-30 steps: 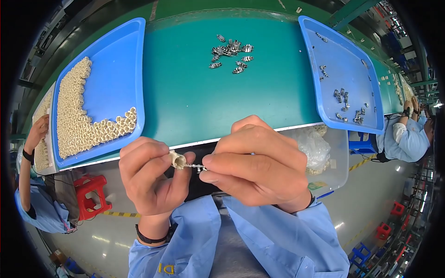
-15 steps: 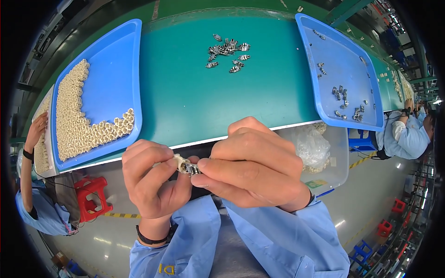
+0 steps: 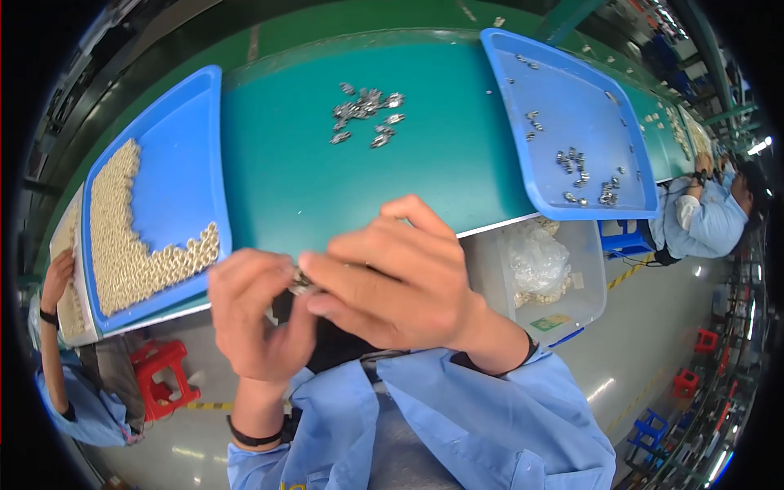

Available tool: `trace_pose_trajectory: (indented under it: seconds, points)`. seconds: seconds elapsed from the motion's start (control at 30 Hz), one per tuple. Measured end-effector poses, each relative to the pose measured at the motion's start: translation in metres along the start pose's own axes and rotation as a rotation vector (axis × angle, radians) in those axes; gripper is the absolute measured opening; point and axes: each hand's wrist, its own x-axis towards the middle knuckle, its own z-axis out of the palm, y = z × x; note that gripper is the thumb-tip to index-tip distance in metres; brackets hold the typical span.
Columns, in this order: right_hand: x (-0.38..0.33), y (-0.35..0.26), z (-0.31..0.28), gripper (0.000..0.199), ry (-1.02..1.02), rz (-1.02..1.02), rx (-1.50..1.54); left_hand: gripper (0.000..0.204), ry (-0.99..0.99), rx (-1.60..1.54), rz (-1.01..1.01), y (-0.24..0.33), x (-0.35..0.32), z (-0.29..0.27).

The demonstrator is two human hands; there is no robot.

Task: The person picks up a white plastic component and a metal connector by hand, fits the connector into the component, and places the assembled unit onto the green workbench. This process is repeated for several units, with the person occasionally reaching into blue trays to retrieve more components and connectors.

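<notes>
My left hand (image 3: 257,318) and my right hand (image 3: 404,282) meet in front of the bench edge, their fingertips closed around a small metal insert (image 3: 300,284). It is blurred and mostly covered by the fingers. The cream-coloured housing in my left fingertips is hidden now, though the earlier frame shows it there. My right thumb and forefinger pinch the insert from the right. Several cream housings (image 3: 122,245) fill part of the left blue tray (image 3: 175,163). Loose metal inserts (image 3: 367,104) lie in a pile on the green bench top (image 3: 327,180).
A second blue tray (image 3: 510,106) at the right holds scattered metal inserts. Below it stands a clear plastic bin (image 3: 592,286) with a bag (image 3: 539,257) inside. Co-workers' arms (image 3: 55,286) are at the far left and right. A red stool (image 3: 163,376) stands at lower left.
My hands have come closer together, my right fingers moving left up to the left fingertips, and the cream housing is now covered. The whole view has shifted, with the trays and pile appearing further left.
</notes>
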Motion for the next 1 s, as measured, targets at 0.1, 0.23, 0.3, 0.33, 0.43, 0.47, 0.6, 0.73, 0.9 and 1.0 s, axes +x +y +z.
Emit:
trace_pose_trajectory:
  seconds: [0.1,0.23,0.3,0.33,0.43,0.47,0.6,0.73,0.9,1.0]
  points:
    - [-0.002,0.046,-0.004,0.028,0.054,0.079,-0.064,0.025,-0.055,0.096,-0.005,-0.010,0.036,-0.003]
    - [-0.007,0.096,-0.008,0.028,-0.101,0.188,-0.421,0.019,-0.273,-0.171,-0.203,-0.036,0.106,0.025]
    - [-0.009,0.107,-0.006,0.027,-0.222,0.192,-0.395,0.018,-0.356,-0.192,-0.200,-0.055,0.144,0.053]
    - [-0.008,0.114,-0.005,0.027,-0.282,0.197,-0.387,0.019,-0.398,-0.204,-0.174,-0.071,0.162,0.073]
    - [-0.009,0.122,-0.006,0.026,-0.291,0.200,-0.368,0.023,-0.557,-0.108,-0.139,-0.102,0.216,0.136]
    - [-0.011,0.123,-0.008,0.026,-0.301,0.208,-0.360,0.025,-0.594,-0.049,-0.096,-0.113,0.233,0.163]
    - [-0.009,0.121,-0.007,0.024,-0.212,0.252,-0.362,0.028,-0.588,-0.102,-0.088,-0.158,0.266,0.280]
    - [-0.007,0.126,-0.006,0.023,-0.217,0.265,-0.356,0.031,-0.600,-0.177,-0.165,-0.194,0.268,0.354]
    - [-0.013,0.131,-0.010,0.020,-0.160,0.299,-0.333,0.037,-0.660,-0.265,-0.250,-0.185,0.262,0.381]
    - [-0.015,0.129,-0.009,0.014,-0.164,0.300,-0.347,0.038,-0.603,-0.170,-0.183,-0.184,0.253,0.379]
